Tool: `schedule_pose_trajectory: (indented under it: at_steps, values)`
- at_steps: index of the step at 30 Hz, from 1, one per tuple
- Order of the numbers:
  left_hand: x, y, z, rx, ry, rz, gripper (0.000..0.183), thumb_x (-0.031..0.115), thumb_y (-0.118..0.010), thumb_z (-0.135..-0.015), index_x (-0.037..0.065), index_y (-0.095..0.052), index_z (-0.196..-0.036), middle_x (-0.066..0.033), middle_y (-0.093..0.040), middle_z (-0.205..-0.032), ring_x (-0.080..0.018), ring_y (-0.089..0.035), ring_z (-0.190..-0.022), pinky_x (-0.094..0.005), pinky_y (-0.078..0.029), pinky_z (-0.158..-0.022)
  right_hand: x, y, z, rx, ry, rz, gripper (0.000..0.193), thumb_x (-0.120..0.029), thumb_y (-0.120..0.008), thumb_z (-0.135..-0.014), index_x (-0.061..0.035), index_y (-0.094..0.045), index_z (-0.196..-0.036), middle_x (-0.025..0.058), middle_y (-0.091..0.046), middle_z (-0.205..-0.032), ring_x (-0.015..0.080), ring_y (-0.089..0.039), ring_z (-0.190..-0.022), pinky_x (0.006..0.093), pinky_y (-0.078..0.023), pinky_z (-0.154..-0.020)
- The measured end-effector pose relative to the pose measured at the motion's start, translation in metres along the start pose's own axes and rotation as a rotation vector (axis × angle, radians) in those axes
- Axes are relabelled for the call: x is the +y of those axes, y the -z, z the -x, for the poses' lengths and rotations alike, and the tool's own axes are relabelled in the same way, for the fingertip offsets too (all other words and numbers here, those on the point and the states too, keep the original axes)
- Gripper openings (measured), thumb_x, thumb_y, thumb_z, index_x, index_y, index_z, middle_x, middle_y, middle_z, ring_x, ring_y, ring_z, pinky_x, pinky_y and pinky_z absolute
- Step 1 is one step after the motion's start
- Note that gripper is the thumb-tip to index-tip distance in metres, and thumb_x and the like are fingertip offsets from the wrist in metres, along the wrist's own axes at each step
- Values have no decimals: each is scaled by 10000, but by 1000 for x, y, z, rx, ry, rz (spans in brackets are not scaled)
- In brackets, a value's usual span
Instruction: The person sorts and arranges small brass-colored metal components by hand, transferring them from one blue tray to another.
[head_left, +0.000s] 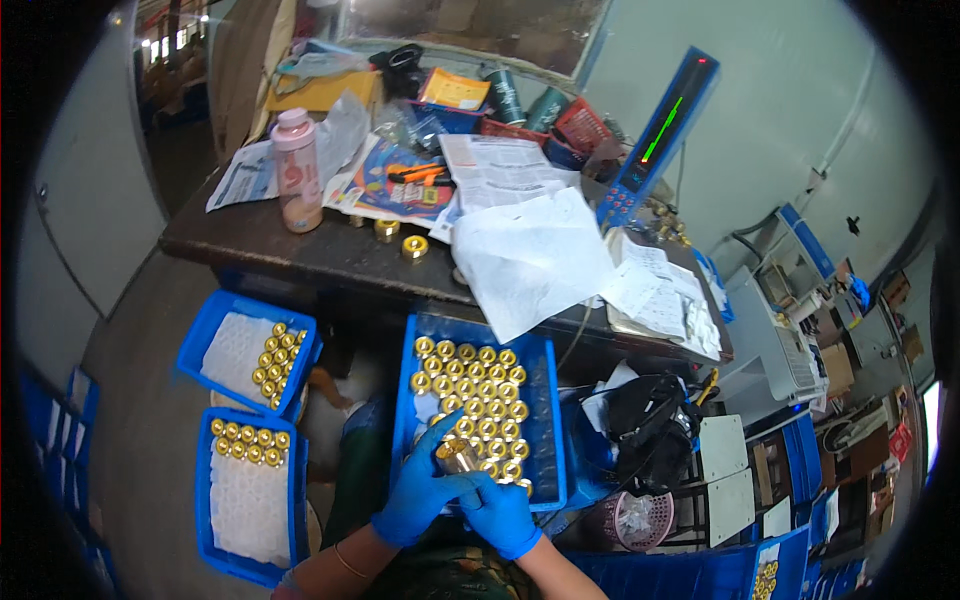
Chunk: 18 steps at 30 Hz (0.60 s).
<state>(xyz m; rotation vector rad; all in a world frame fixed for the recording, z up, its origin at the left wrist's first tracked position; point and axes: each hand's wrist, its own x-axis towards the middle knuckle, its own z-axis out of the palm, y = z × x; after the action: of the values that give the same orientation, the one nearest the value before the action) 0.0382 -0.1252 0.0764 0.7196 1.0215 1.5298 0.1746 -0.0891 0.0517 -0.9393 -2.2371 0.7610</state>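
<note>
Both gloved hands, left point(420, 490) and right point(500, 515), closed around one brass fitting point(456, 455) over blue tray point(548, 420) of fittings.

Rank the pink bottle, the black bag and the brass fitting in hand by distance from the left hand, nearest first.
1. Brass fitting: held in the left hand.
2. Black bag: to the right.
3. Pink bottle: far up on the table's left.

Glossy brass fittings point(470, 385) fill a smooth blue plastic tray point(545, 420) below matt paper point(530, 255).
</note>
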Motion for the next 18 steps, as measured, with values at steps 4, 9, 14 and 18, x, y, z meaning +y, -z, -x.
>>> schedule_pose_trajectory:
  at_steps: [4,9,14,18]
  values:
    - [-8,21,5,147,4,-75,501,64,-675,-764,34,-442,-1206,-106,-491,-1155,-182,-483,-1080,-315,-428,-911,-2,-8,-7,-168,-90,43,150,-184,-585,-852,-45,-624,-892,161,-611,-614,276,-629,-533,358,-493,-481]
    - [12,81,13,379,-247,-412,484,93,-682,-763,25,-465,-1191,-113,-523,-1116,-190,-522,-1029,-311,-436,-890,7,13,-10,-199,-160,118,180,-185,-588,-862,-13,-613,-816,143,-573,-562,207,-556,-443,334,-401,-414]
    - [-23,198,56,726,-318,-912,466,85,-671,-756,27,-506,-1188,-144,-556,-1076,-257,-553,-989,-336,-439,-861,31,13,-9,-58,-719,-312,237,-209,-540,-898,15,-602,-854,30,-484,-521,86,-452,-413,283,-391,-378]
    - [-30,253,98,878,-122,-1321,548,126,-685,-708,51,-505,-1220,-184,-599,-941,-335,-581,-847,-370,-476,-761,52,8,-3,-56,-699,-391,281,-281,-495,-927,-29,-559,-822,56,-538,-524,108,-441,-325,239,-323,-308]
